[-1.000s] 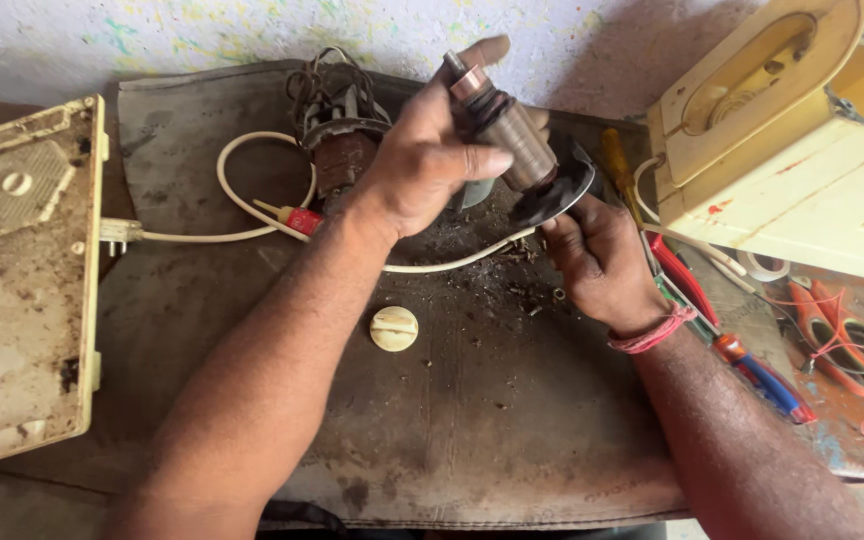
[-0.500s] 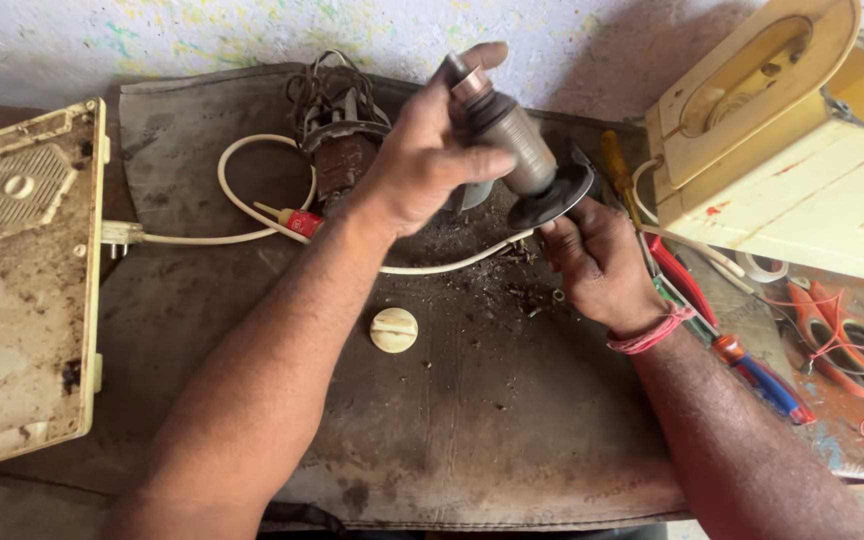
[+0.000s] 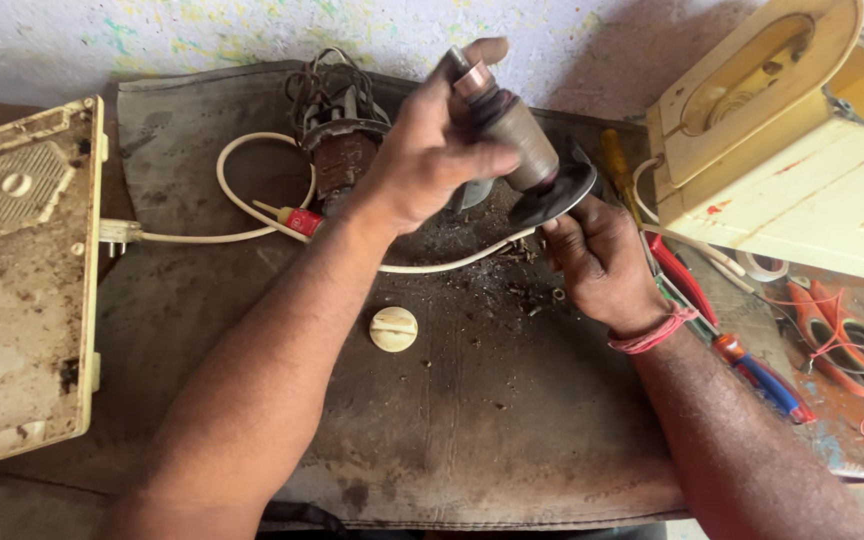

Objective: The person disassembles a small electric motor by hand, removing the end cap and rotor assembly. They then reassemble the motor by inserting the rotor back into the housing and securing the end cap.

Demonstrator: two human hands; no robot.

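Note:
My left hand (image 3: pixel 430 150) grips a grey-brown motor armature (image 3: pixel 514 128) with a copper end, held tilted above a dark rubber mat (image 3: pixel 372 400). A black fan disc (image 3: pixel 555 195) sits at the armature's lower end. My right hand (image 3: pixel 597 255) holds the rim of that disc from below. Behind my left hand lies a brown motor stator with dark wires (image 3: pixel 340 130) on the mat. A cream round knob (image 3: pixel 393 329) rests on the mat near the middle.
A dirty cream base plate (image 3: pixel 17 290) lies at the left, with a cream cord (image 3: pixel 242 215) running across the mat. A cream appliance housing (image 3: pixel 782 140) stands at the right. Screwdrivers and pliers (image 3: pixel 752 365) lie beside my right forearm. Black debris is scattered under the armature.
The armature has tipped slightly more upright in my hands. Both hands stay on it in nearly the same place.

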